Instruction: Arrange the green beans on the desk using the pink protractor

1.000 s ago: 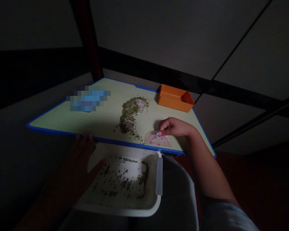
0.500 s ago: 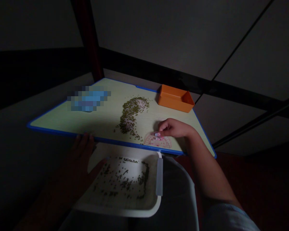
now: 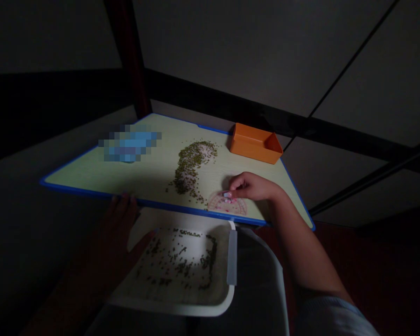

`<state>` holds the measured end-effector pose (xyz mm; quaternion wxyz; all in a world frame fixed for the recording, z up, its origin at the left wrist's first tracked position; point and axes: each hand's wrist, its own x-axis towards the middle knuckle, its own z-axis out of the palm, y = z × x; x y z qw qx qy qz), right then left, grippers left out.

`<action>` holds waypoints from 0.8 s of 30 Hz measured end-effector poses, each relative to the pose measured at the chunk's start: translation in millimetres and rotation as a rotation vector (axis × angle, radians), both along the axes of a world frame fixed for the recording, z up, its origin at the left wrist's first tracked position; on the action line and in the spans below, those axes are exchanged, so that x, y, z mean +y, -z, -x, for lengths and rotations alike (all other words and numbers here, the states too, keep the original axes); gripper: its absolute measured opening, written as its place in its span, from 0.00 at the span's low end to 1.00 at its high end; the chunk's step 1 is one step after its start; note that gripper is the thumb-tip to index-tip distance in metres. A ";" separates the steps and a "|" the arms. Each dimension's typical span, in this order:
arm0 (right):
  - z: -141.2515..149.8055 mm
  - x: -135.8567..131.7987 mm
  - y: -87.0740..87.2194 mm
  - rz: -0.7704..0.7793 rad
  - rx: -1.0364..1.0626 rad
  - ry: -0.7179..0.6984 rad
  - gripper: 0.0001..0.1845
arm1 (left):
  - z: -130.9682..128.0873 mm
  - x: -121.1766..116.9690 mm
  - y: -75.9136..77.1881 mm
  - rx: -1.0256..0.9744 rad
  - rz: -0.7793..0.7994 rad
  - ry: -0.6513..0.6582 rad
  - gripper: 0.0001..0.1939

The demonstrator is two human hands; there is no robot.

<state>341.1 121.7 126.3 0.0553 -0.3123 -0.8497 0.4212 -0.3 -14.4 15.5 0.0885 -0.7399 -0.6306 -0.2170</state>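
Note:
My right hand (image 3: 254, 186) rests low over the table's near edge, thumb and fingers pinched on a clear pink-marked protractor (image 3: 227, 210) that lies nearly flat on the tabletop. Left of it is a curved heap of small green beans (image 3: 191, 163), with paler patches among them. In deep shadow, my left hand (image 3: 122, 233) is at the left side of a white plastic basin (image 3: 182, 309); its thumb lies over the inside and its fingers reach up to the table edge. It seems to grip the basin's side, whose rim is hidden. Scattered beans (image 3: 185, 268) lie in the basin.
The pale folding table (image 3: 91, 175) has a blue rim. An orange open box (image 3: 254, 147) stands at its far right corner, and a blurred blue item (image 3: 131, 145) lies at the left. Dark cabinet panels (image 3: 231, 56) rise behind. The basin sits under the near edge, on my lap.
My right hand and the protractor have shifted very slightly to the left. The left hand, basin and bean heap look the same.

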 end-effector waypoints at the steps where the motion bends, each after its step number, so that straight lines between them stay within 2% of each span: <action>1: 0.6 -0.2 0.0 -0.003 -0.001 0.002 0.23 | 0.0 0.0 0.5 0.004 -0.006 0.003 0.42; 16: 2.6 -2.2 -1.1 -0.014 0.007 -0.005 0.22 | 1.2 -0.6 2.3 -0.006 0.003 0.004 0.43; 24: -4.3 1.5 -1.7 -0.059 -0.014 0.090 0.20 | 0.1 -0.2 -0.8 -0.018 0.009 0.010 0.43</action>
